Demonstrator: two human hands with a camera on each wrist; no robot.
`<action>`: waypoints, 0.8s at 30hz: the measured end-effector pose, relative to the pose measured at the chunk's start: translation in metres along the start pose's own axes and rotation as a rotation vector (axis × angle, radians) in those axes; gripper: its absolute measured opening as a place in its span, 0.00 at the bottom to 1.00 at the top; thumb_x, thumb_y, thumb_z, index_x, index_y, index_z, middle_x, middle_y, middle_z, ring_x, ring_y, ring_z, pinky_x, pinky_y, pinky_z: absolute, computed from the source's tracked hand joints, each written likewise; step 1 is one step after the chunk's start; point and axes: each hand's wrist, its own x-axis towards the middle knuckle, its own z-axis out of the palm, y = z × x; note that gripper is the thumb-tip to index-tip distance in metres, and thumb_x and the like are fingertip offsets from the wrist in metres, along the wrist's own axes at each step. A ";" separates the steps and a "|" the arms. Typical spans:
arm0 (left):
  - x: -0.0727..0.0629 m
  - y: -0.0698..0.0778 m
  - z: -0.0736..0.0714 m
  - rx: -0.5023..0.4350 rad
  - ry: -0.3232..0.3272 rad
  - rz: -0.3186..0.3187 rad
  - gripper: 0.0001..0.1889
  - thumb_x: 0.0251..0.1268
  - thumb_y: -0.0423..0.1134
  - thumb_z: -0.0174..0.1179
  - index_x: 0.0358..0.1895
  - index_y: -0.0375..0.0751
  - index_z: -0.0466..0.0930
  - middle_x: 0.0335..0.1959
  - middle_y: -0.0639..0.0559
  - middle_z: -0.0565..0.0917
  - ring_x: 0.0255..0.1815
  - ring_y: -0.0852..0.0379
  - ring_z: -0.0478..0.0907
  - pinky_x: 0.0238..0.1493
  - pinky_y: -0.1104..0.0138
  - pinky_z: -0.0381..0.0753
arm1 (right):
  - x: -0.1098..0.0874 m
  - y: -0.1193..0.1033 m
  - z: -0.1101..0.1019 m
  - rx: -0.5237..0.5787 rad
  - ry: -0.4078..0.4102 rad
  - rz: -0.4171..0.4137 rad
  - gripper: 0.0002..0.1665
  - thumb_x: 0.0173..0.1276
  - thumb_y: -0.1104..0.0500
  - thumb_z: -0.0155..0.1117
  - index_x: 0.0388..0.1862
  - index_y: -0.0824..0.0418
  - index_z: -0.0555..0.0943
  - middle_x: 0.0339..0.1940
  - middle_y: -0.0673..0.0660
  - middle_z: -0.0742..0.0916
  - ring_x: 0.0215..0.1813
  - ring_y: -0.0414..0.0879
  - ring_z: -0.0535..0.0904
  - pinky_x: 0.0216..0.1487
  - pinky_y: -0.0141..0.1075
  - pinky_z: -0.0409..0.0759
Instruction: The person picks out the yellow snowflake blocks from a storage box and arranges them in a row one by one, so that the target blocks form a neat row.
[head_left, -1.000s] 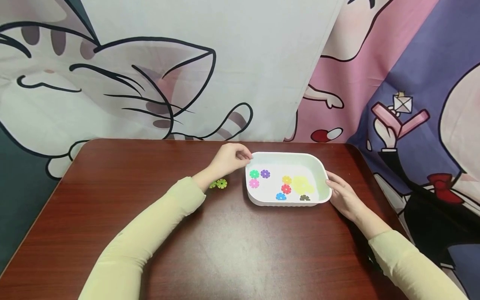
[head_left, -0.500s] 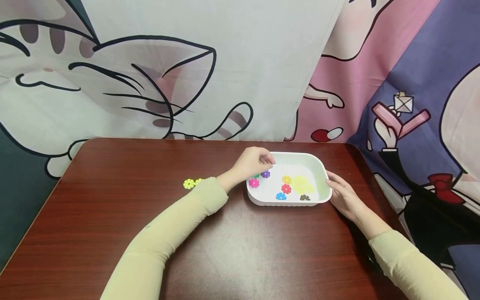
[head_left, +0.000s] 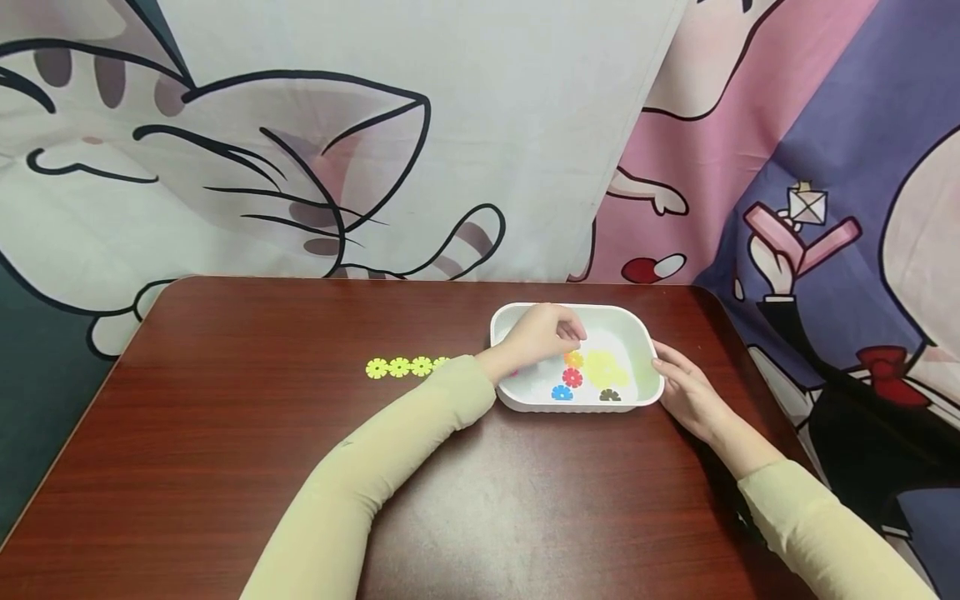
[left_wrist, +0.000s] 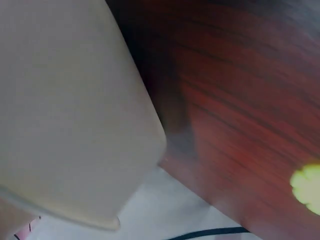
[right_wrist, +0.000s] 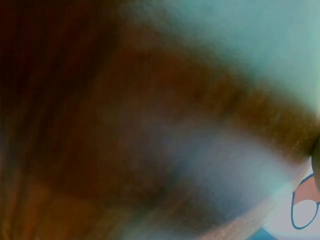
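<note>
My left hand (head_left: 542, 333) is over the left half of a white tray (head_left: 637, 333), its fingers loosely bent with nothing visible in them. Below its fingertips lie an orange flower-shaped disc (head_left: 573, 359) and a red one (head_left: 572, 378). A blue disc (head_left: 562, 392), a black disc (head_left: 610, 395) and a heap of pale yellow discs (head_left: 603, 369) are also in the tray. At the tray's right end, my right hand (head_left: 688, 392) grips the rim, thumb on top and fingers along the outside. The left forearm hides part of the tray's left side.
A row of yellow-green flower discs (head_left: 399, 367) lies on the brown table (head_left: 225, 433) left of the tray, its right end partly behind the left sleeve (head_left: 420, 425). One yellow disc (left_wrist: 307, 187) shows in the left wrist view. A cartoon-printed cloth (head_left: 525, 150) hangs behind the table.
My left hand has moved right, from the tray's left rim to over its inside. More of the yellow-green disc row has come into sight behind the arm. The right hand has stayed put.
</note>
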 end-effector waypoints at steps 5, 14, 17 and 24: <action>0.006 0.004 0.009 0.000 -0.032 0.015 0.06 0.70 0.29 0.69 0.46 0.36 0.90 0.43 0.45 0.92 0.44 0.56 0.87 0.49 0.77 0.82 | 0.000 -0.001 0.000 -0.005 -0.001 0.000 0.24 0.87 0.66 0.41 0.66 0.47 0.80 0.63 0.41 0.86 0.63 0.31 0.82 0.62 0.25 0.80; 0.012 0.010 0.028 0.087 -0.089 0.041 0.06 0.69 0.29 0.70 0.46 0.36 0.90 0.42 0.47 0.92 0.42 0.60 0.86 0.46 0.80 0.80 | 0.000 -0.001 0.001 -0.002 0.011 0.007 0.24 0.86 0.66 0.42 0.66 0.47 0.80 0.63 0.41 0.86 0.63 0.31 0.81 0.62 0.24 0.80; 0.012 0.014 0.033 0.108 -0.109 0.035 0.06 0.69 0.30 0.70 0.47 0.37 0.90 0.44 0.48 0.92 0.42 0.60 0.85 0.46 0.81 0.80 | 0.000 0.000 0.001 0.003 0.006 0.005 0.24 0.86 0.66 0.42 0.66 0.47 0.80 0.63 0.42 0.86 0.64 0.31 0.81 0.62 0.25 0.80; 0.012 0.015 0.041 0.139 -0.131 0.039 0.08 0.69 0.29 0.69 0.48 0.37 0.90 0.45 0.48 0.92 0.43 0.60 0.84 0.48 0.81 0.78 | 0.000 0.000 0.000 0.006 0.012 0.005 0.25 0.87 0.66 0.42 0.65 0.46 0.81 0.62 0.41 0.87 0.62 0.31 0.82 0.61 0.25 0.80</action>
